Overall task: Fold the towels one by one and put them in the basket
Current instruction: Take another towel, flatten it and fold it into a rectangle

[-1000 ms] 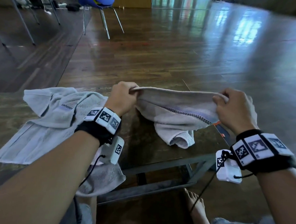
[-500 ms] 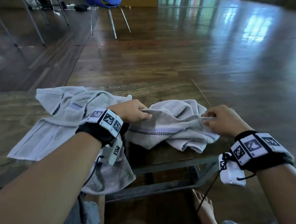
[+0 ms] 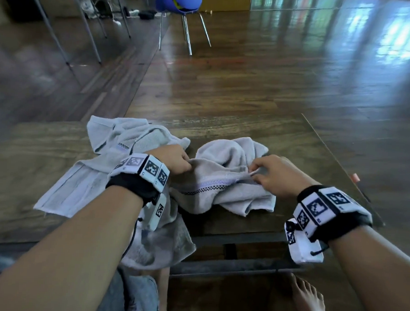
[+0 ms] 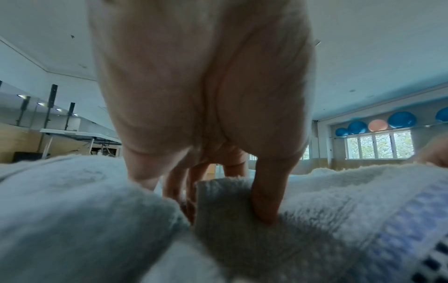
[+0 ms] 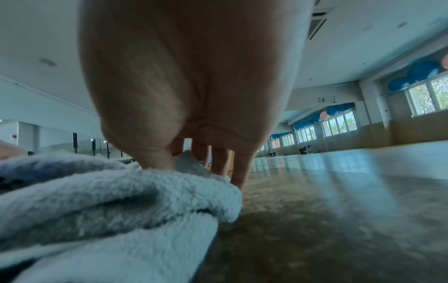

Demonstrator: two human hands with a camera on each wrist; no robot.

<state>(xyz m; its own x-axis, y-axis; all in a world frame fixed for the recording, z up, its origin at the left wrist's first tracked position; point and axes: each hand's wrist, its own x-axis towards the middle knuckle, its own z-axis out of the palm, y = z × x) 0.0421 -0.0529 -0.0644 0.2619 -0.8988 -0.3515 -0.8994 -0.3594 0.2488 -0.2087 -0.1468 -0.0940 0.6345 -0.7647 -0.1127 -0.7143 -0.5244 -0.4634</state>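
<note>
A crumpled grey towel (image 3: 224, 180) with a checkered band lies on the wooden table (image 3: 294, 145) in front of me. My left hand (image 3: 187, 163) pinches its left edge, thumb and fingers closed on a fold of towel (image 4: 218, 206) in the left wrist view. My right hand (image 3: 255, 173) pinches the right edge; the right wrist view shows its fingers (image 5: 157, 159) gripping the cloth (image 5: 109, 201) low over the table. A second grey towel (image 3: 98, 171) lies spread to the left under my left wrist. No basket is in view.
A corner of the left towel hangs over the table's near edge (image 3: 163, 246). The table's right edge (image 3: 336, 162) runs close to my right hand. A blue chair (image 3: 181, 2) and metal table legs (image 3: 87, 30) stand on the floor beyond. Bare feet (image 3: 305, 301) show under the table.
The towel, held stretched in the air a second ago, has come down onto the table and crumpled. Both hands moved down and closer together, still pinching its edges.
</note>
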